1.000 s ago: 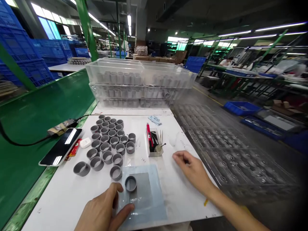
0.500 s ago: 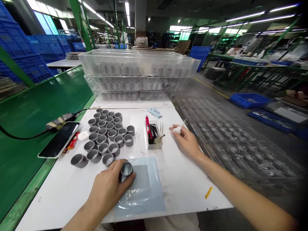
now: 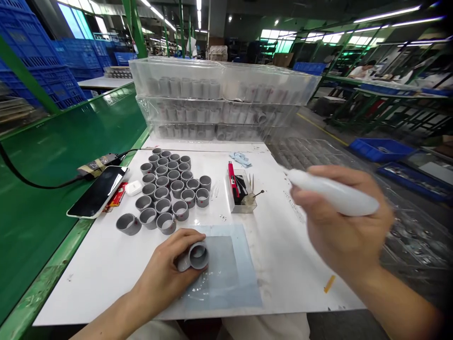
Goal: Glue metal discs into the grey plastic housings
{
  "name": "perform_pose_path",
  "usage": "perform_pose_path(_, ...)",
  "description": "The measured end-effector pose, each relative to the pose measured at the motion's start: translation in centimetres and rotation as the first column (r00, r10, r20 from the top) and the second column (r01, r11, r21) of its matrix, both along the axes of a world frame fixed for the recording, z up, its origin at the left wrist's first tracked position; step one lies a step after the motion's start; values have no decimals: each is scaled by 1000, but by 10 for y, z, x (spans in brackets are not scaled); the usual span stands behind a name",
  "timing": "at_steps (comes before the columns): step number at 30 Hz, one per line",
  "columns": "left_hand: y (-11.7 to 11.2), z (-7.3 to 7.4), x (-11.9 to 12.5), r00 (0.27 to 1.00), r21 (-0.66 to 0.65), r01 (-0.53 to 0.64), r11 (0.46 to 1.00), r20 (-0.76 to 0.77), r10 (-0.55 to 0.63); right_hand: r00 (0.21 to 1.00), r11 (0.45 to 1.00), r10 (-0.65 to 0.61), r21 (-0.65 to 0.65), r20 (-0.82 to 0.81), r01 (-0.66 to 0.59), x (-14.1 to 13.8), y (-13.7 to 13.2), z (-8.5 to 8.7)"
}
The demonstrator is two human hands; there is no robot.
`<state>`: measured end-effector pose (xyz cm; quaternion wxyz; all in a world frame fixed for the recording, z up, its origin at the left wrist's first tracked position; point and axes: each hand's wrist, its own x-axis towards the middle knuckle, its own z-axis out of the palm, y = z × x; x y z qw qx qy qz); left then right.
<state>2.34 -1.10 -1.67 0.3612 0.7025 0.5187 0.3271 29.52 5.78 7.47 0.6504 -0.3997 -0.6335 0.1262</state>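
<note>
Right hand has swung up off the table and is closed around a white pen-shaped tool, while the left hand pinches one grey ring, tipped on its side over the blue mat at the near edge. Just past it sit roughly two dozen loose rings bunched together (too tight to count exactly tbh), one clear box of tools to their right, one phone on the left. Furthest back, three stacked clear trays of rings wall off the table.
</note>
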Motion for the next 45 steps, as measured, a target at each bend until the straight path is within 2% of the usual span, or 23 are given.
perform_pose_path(4, 1, -1, -7, 999, -8, 19, 1000, 40, -19, 981, 976, 194, 93, 15, -194, -51, 8, -8)
perform_pose_path(7, 0, -1, -9, 998, 2, 22, 1000, 57, -22, 941, 940, 322, 158, -106, -303, -71, 14, -22)
perform_pose_path(10, -1, -4, -8, 998, 3, 2, 1000, 62, -3, 936, 954, 296, 97, -191, -283, -70, 12, -40)
perform_pose_path(12, 0, -5, -8, 997, -1, -10, 1000, 74, 10, 935, 951, 306, 15, -176, -309, -63, 9, -50)
perform_pose_path(14, 0, -6, -8, 996, -17, -22, 1000, 89, 23, 920, 926, 368, -33, -133, -375, -57, 6, -56)
perform_pose_path(18, -1, -4, -9, 990, -76, -59, 995, 123, 68, 880, 880, 475, 32, -16, -475, -59, 2, -57)
perform_pose_path(25, -1, 7, -13, 978, -197, -34, 980, 194, 73, 878, 877, 479, 52, -13, -478, -70, 2, -53)
perform_pose_path(31, -2, 12, -12, 988, -232, -22, 973, 146, 57, 873, 872, 487, 53, -12, -486, -71, 1, -56)
perform_pose_path(37, -4, 11, -9, 944, -286, -166, 944, 230, 236, 873, 871, 488, 54, 11, -487, -73, 3, -59)
perform_pose_path(42, 1, 7, -14, 963, -230, -59, 971, 245, 116, 878, 874, 479, 88, 5, -477, -73, 5, -62)
perform_pose_path(45, 2, 5, -14, 964, -224, -56, 973, 242, 111, 879, 877, 477, 72, 6, -476, -74, 5, -63)
